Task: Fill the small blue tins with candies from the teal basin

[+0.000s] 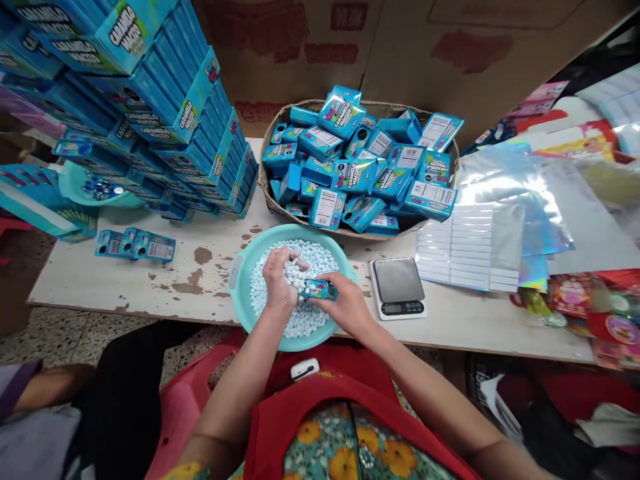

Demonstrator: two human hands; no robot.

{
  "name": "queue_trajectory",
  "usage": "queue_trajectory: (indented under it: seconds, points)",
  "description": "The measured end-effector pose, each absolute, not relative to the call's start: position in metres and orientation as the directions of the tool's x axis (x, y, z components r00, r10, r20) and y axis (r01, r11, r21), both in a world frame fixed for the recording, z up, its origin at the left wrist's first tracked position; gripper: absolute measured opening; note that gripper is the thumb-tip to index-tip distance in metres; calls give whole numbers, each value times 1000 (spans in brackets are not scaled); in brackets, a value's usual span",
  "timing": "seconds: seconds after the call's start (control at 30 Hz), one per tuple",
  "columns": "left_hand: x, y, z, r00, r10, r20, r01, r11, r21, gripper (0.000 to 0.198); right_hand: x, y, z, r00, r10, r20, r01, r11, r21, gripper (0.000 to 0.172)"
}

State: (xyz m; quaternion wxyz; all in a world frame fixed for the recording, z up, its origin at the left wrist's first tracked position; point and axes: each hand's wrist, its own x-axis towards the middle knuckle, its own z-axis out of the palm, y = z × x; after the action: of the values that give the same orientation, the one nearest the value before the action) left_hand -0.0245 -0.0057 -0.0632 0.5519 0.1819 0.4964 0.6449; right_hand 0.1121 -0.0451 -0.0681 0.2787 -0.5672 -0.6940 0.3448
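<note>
A turquoise basin (239,293) full of small pale candies (307,321) stands at the table's front edge. Over it, my left hand (280,280) is cupped around a heap of the candies. My right hand (345,300) grips a small blue candy box (316,289) by its end, tilted sideways above the basin. The box's other end meets the candies at my left palm, and some candies sit at its opening. How full the box is inside, I cannot see.
Behind the basin, a cardboard tray (265,193) holds many blue boxes. Tall stacks of blue display cartons (200,133) rise at left, near several loose boxes (135,245). A digital scale (399,287) lies right, beside shiny plastic sheets (510,200). Another person's arm (55,387) shows lower left.
</note>
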Motion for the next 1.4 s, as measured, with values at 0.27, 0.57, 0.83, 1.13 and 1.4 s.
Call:
queue_trajectory:
  seconds: [0.27,0.57,0.83,1.13,1.4]
  points:
    - [-23,-4,-62,-317,908,-275,-517,77,852,21,113,-42,-68,-175,984,-8,528,87,-845,28]
    - [-19,-7,-55,-378,891,-252,-454,59,889,24,115,-41,-67,-166,986,0,490,83,-868,27]
    - [-20,-6,-53,-400,890,-221,-414,40,909,23,113,-41,-69,-162,987,7,454,81,-887,26]
    - [-19,-7,-54,-414,891,-188,-398,9,917,25,109,-42,-67,-134,990,-35,415,24,-910,30]
    - [-15,-8,-37,-369,905,-210,-421,39,906,31,108,-50,-61,-70,996,-53,319,-28,-947,31]
